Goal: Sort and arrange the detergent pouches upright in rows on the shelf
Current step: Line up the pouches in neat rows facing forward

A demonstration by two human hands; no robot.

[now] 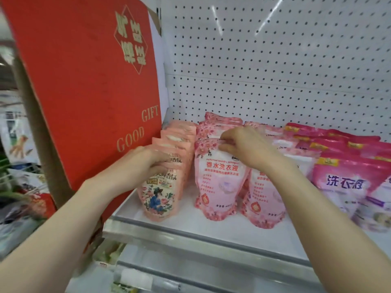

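Upright near the front lip of the white shelf [190, 227]: at left a peach floral pouch [158, 197], gripped at its top by the left hand [148, 163], fingers curled over it; beside it a pink pouch [220, 187], top edge pinched between thumb and fingers of the right hand [245, 149]. Just right, partly behind the right forearm, a second pink pouch [264, 197], then magenta pouches [342, 182] leaning in overlapping rows. Farther back, more pouches in file toward the pegboard [275, 60]; left of the peach row, a red gift box [84, 81].
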